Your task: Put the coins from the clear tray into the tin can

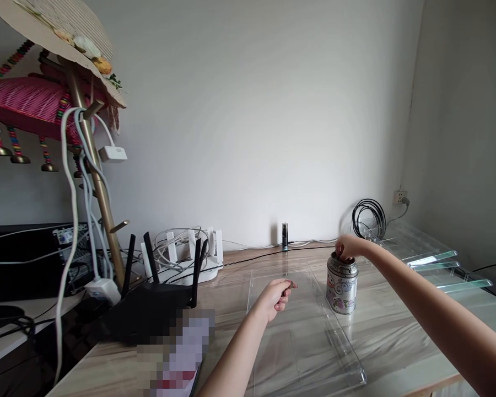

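My left hand (276, 299) hovers above a clear plastic tray (310, 358) lying on the table. Its fingers are curled, thumb against forefinger, around something small and dark at the tips that I cannot make out. To the right of the tray stands a round metal tin (341, 289), upright, with a printed pattern of flowers and swirls. My right hand (349, 247) is at the top of this tin, its fingers pointing down into the mouth. The fingertips and whatever is inside the tin are hidden.
On the left are a black router (149, 311) with upright antennas, white routers (194, 270) with tangled cables, and a coat stand (101, 193). A small dark bottle (285, 237) stands by the wall. Clear plastic panels (430, 259) and a coiled black cable (368, 219) are at right.
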The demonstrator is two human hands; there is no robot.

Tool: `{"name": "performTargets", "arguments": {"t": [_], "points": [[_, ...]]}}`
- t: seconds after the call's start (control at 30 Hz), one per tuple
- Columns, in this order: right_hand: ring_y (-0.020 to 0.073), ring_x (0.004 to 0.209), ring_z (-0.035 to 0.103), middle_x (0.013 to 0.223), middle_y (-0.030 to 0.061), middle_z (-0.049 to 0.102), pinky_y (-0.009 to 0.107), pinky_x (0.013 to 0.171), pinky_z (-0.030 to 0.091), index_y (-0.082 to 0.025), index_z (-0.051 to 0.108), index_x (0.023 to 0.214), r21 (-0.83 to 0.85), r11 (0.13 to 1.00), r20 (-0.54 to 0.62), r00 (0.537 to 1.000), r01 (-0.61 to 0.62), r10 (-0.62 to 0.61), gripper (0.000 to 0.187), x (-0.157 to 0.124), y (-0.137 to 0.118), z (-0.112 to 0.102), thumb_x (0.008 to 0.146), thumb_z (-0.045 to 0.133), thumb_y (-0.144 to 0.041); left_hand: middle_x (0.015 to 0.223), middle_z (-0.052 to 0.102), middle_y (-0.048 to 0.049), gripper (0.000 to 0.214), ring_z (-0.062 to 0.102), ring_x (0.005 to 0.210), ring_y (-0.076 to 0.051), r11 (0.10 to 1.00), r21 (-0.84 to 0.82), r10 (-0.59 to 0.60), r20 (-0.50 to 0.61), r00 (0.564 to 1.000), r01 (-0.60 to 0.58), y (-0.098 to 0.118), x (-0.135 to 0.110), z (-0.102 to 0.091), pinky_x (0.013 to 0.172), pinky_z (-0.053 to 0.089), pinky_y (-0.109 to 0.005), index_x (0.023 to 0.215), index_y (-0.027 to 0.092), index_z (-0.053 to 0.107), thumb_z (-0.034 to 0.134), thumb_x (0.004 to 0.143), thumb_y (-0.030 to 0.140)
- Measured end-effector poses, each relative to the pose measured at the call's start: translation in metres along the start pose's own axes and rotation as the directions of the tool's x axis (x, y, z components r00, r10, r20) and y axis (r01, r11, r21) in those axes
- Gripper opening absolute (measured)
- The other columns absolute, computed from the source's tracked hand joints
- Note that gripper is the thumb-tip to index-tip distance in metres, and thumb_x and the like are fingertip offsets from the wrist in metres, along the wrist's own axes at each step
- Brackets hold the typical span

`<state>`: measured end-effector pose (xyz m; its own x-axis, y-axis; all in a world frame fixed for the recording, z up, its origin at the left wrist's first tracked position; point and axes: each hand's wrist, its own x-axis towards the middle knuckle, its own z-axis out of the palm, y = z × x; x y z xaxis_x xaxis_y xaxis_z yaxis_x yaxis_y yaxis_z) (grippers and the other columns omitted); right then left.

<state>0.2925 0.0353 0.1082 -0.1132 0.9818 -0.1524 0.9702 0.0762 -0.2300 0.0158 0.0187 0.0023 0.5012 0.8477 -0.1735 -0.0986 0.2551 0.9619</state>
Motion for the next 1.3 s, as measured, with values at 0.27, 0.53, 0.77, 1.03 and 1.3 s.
{"name": "performTargets", "arguments": {"t": [0.27,0.53,0.77,1.03,1.3], "points": [[0.0121,0.057,0.056,0.068,0.0022,0.061,0.018,0.047,0.043,-0.015,0.062,0.084,0.083,0.994,0.111,0.991,0.066,-0.075,0.033,-0.004,0.009,-0.009,0.054,0.059,-0.027,0.056,0.037,0.0070,0.024,0.021,0.036,0.001,0.997,-0.074,-0.009,-0.070,0.998,0.003,-0.002,0.003,-0.004,0.037,0.003,-0.017,0.080,0.015,0.052,0.059,0.061,0.028],[0.0129,0.054,0.055,0.058,0.0000,0.059,0.021,0.048,0.045,-0.014,0.062,0.073,0.106,0.992,0.222,0.971,0.069,-0.092,0.026,0.007,0.003,-0.008,0.049,0.061,-0.021,0.057,0.038,0.0067,0.024,0.022,0.037,0.001,0.998,-0.068,-0.007,-0.067,0.998,0.003,-0.001,0.004,-0.006,0.036,0.004,-0.016,0.079,0.014,0.053,0.060,0.061,0.027],[0.0123,0.058,0.058,0.061,0.0041,0.062,0.016,0.048,0.043,-0.012,0.061,0.070,0.077,0.997,0.003,1.000,0.011,-0.011,0.017,-0.004,0.000,-0.005,0.056,0.055,-0.021,0.056,0.038,0.0060,0.021,0.021,0.037,0.001,0.996,-0.084,0.003,-0.087,0.996,-0.011,0.000,0.004,-0.005,0.035,0.003,-0.016,0.077,0.012,0.054,0.059,0.061,0.025],[0.0185,0.059,0.058,0.062,0.0102,0.062,0.023,0.050,0.042,-0.011,0.062,0.060,-0.083,0.988,-0.192,0.975,-0.129,0.111,0.013,-0.007,-0.018,0.001,0.048,0.057,-0.008,0.056,0.039,0.0056,0.025,0.020,0.037,0.001,0.995,-0.102,0.002,-0.083,0.997,-0.010,0.001,0.002,-0.003,0.035,0.004,-0.016,0.078,0.011,0.057,0.063,0.061,0.029],[0.0132,0.067,0.055,0.078,0.0044,0.062,0.022,0.058,0.038,-0.021,0.061,0.086,-0.006,0.973,-0.520,0.831,0.229,-0.199,0.025,-0.033,-0.082,0.041,0.076,0.044,-0.035,0.052,0.035,0.0066,0.033,0.016,0.036,0.001,0.982,-0.179,0.053,-0.075,0.996,-0.065,0.003,-0.001,0.002,0.035,0.001,-0.017,0.079,0.010,0.057,0.061,0.063,0.039]]}}
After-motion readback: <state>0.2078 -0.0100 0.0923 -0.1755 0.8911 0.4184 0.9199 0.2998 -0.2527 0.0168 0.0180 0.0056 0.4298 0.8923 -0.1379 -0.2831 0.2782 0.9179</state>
